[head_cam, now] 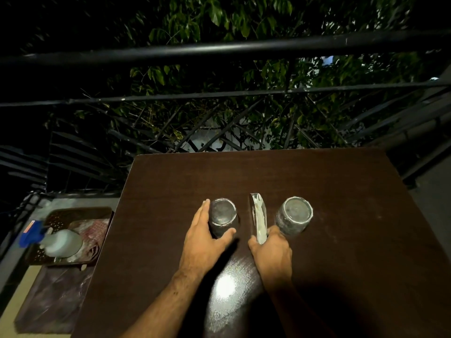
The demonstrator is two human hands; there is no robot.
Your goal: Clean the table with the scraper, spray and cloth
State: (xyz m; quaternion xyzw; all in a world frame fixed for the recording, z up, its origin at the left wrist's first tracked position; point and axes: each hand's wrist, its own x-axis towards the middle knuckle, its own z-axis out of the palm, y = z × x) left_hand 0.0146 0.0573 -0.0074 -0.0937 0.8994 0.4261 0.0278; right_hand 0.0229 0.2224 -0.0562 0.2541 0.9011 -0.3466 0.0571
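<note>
Left hand (207,240) wrapped around the near side of an upturned glass (223,215) on the dark bench (341,264): fingers up its left side, thumb curled round its near right side. Glass stands base-up.

Right hand (271,250) grips the near end of a flat clear piece, looks like the scraper (258,217); can't confirm what it is. It stands on edge, running away from the hand toward the far side of the bench. Fingers curled over its near end, thumb side hidden.

A second upturned glass (294,214) sits just right of the right hand, at the fingertips; can't tell if they touch it. The scraper lies between the two glasses, apart from both.

Spray bottle (58,242), blue trigger head, well left of the left hand, off the bench, lying in a dark perforated tray (73,213) on a lower surface. Under and beside it in the same tray, a reddish patterned cloth (95,230).

Bright glare patch on the bench between the forearms, near edge. Beyond the bench's far side: black railing (219,47), foliage behind it, dark surroundings.
</note>
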